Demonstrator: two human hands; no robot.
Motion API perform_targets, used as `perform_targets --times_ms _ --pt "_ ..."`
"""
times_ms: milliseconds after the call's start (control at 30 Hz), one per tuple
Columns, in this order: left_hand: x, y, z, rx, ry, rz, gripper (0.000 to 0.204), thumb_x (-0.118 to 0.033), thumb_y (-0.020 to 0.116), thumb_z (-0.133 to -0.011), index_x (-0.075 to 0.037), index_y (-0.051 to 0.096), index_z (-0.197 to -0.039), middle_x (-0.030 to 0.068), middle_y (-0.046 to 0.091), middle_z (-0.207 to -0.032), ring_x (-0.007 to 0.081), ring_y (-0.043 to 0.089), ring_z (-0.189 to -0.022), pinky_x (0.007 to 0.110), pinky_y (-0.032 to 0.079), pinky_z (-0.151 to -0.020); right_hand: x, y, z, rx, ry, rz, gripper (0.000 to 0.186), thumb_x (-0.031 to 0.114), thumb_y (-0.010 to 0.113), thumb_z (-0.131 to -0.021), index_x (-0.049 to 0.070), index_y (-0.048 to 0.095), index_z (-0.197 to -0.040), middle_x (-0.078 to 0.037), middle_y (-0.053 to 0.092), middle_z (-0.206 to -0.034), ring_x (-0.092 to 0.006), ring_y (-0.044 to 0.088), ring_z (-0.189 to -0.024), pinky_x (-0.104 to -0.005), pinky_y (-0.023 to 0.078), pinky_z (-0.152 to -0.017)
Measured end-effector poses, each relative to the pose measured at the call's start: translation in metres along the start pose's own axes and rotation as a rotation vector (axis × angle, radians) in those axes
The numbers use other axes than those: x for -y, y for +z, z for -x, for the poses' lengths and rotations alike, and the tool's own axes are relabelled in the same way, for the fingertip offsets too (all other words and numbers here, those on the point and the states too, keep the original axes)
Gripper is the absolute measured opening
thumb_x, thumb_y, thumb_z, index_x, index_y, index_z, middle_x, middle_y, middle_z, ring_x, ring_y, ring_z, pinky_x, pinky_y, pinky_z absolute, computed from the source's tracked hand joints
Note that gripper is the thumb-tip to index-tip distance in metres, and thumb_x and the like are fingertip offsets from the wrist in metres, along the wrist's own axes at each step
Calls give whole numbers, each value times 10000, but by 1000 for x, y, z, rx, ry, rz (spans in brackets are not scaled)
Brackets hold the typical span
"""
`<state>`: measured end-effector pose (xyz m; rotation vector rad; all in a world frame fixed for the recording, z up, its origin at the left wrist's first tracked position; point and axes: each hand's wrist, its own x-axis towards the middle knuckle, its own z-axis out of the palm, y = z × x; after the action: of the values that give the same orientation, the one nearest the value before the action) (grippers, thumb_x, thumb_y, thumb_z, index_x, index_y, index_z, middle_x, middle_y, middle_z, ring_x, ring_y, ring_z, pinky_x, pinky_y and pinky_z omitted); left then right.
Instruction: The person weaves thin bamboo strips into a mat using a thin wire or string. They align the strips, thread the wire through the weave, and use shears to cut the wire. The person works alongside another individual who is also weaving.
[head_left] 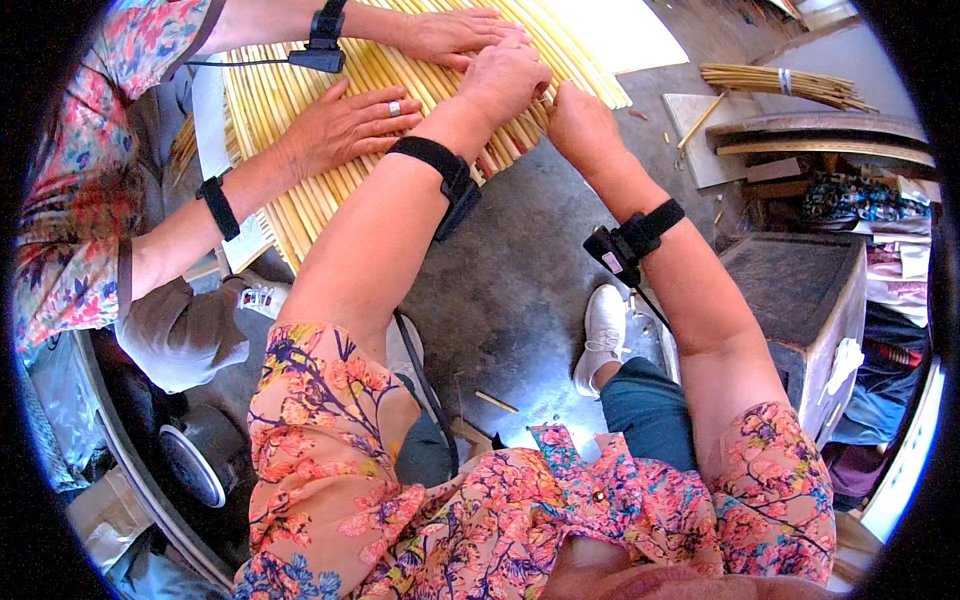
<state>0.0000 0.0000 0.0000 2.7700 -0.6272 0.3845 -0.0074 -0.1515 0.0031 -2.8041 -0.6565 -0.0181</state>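
at the top middle of the view, along the right-hand edge of a row of pale yellow sticks (275, 100), the person's two hands work close to each other. the left hand (503, 82) bends over the stick ends with its fingers curled; their tips are hidden, so i cannot tell whether they pinch anything. the right hand (588, 125) is just beside it, also curled, knuckles upward, thumb and forefinger turned toward the same edge; whether a stick is caught between them, i cannot tell. the sticks lie side by side in a broad sheet above the grey floor (480, 280).

from the left, a co-worker's upper hand (440, 35) rests flat on the sticks, fingers together, near the person's left hand. the co-worker's lower hand (345, 130) lies on them too, fingers extended, a ring (394, 108) on one finger.

a white sheet (630, 35) shows beyond the row. to the right are a tied bundle of sticks (790, 85), a pale board (700, 140) and a dark box (790, 290). a short loose stick (497, 402) lies on the floor below.
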Motion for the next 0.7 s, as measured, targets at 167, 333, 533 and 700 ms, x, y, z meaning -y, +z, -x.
perform_targets --times_ms 167,333,533,700 --pt "-1 5 -6 -65 164 -79 94 -153 566 -698 -124 627 -764 57 592 -815 262 549 -899 387 465 -759 1 0 2 -47 75 -19 176 131 498 -813 -33 538 -864 -254 625 -795 -401 622 -786 -484 490 -703" --pt "3 2 -17 -34 198 -65 90 -155 600 -706 -149 660 -774 50 621 -843 252 553 -912 361 455 -791 -9 9 -7 -62 69 -153 179 139 494 -816 -19 577 -830 -237 626 -811 -398 614 -783 -481 485 -706" --pt "22 15 -15 2 97 48 52 -159 627 -671 -119 601 -690 61 585 -819 254 554 -903 356 436 -807 -8 -1 0 2 -27 -180 141 132 537 -786 8 596 -819 -234 620 -808 -406 604 -781 -487 475 -701" --pt "36 25 -15 -52 99 96 53 -157 677 -659 -143 663 -708 78 612 -904 266 578 -938 370 467 -802 -10 1 5 -42 33 -194 100 87 574 -751 34 565 -836 -209 613 -786 -383 599 -787 -464 469 -691"
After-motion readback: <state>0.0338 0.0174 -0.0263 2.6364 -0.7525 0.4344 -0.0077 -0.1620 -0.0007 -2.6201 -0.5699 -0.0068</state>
